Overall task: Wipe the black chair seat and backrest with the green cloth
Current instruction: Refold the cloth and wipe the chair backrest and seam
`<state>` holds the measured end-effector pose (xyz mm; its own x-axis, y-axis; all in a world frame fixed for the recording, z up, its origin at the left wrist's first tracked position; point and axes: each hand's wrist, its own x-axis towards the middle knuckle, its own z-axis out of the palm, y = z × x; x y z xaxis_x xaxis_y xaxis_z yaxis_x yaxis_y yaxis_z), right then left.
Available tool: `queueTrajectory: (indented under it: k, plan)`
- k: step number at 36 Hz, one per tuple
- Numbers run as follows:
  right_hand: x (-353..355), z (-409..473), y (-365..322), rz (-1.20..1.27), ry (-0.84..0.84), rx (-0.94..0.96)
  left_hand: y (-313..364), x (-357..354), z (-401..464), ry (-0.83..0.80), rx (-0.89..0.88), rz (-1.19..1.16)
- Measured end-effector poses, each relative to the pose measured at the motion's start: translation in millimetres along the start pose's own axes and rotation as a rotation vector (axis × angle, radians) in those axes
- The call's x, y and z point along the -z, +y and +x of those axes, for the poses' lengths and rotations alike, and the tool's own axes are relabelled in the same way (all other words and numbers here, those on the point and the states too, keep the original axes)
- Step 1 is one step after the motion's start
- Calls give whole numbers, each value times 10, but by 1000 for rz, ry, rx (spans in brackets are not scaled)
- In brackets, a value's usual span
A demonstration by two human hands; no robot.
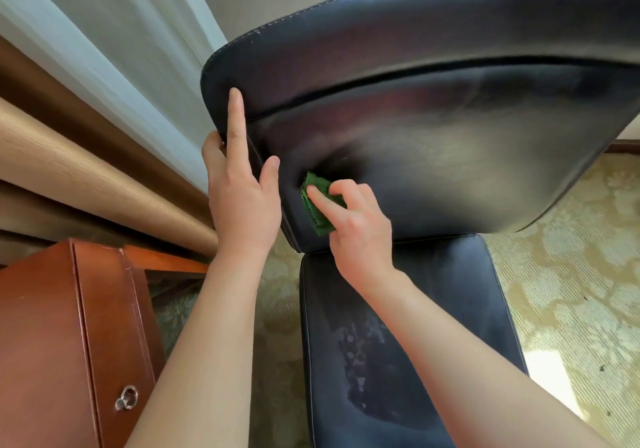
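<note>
Right hand (356, 226): fingers curled round the folded green cloth (320, 207), index laid along it, pressing the pad onto the lower left part of the backrest (433, 142). Cloth is bunched small, touching the leather just beside the backrest's left edge. Left hand (242, 201): holds that left edge, index straight up along the front face, thumb on the front too, other fingers wrapped behind the rim where I can't see them. So one hand braces, one wipes.

I judge the step in hand as the backrest wipe, low left corner. To do it well I'd keep the brace firm so the back doesn't swing away, flatten more of the cloth against the leather instead of one fingertip's worth, and work in overlapping strokes across and up toward the seam (415, 73) and the top band. Stitched edges likely trap dust, so run along them.

Seat (415, 343) sits below, black, with a blotchy dull patch toward the left middle; can't tell if it's damp, residue or wear. I judge it may need a pass.

Around: brown wooden cabinet (69, 343) at left with a metal ring pull (126, 397), tan curtain (86, 156) and a white sheer behind it, patterned beige carpet (571, 274) under the chair, bright sun patch on the floor at right.
</note>
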<state>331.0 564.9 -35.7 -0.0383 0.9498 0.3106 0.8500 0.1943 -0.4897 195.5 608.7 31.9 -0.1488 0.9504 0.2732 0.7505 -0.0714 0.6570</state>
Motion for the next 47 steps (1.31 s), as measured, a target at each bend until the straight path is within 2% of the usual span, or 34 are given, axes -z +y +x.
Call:
queueTrajectory:
  k: [2, 8, 10, 15, 19, 29, 31, 35, 37, 42, 47]
  plan:
    - [107, -37, 42, 5, 43, 8, 12, 1, -13, -4, -3, 10]
    - [540, 184, 112, 51, 391, 7, 32, -4, 6, -8, -7, -6]
    - [592, 355, 100, 41, 460, -10, 18, 6, 14, -8, -18, -1]
    - [393, 468, -48, -58, 386, -44, -28, -4, 39, -9, -16, -10]
    - [231, 442, -13, -37, 343, -11, -91, 1, 60, 7, -20, -3]
    - [29, 98, 181, -36, -25, 55, -99, 0, 35, 31, -42, 44]
    - [121, 76, 175, -15, 11, 72, -83, 4, 19, 34, -47, 51]
    - [361, 230, 51, 71, 290, 114, -78, 9, 1, 31, -49, 60]
    - [423, 389, -32, 66, 356, 111, -73, 13, 11, 35, -50, 63]
    - [236, 447, -128, -2, 260, 43, -89, 19, 39, 27, -34, 62]
    - [31, 246, 2, -3, 82, 42, -65, 10, 43, 33, -36, 57]
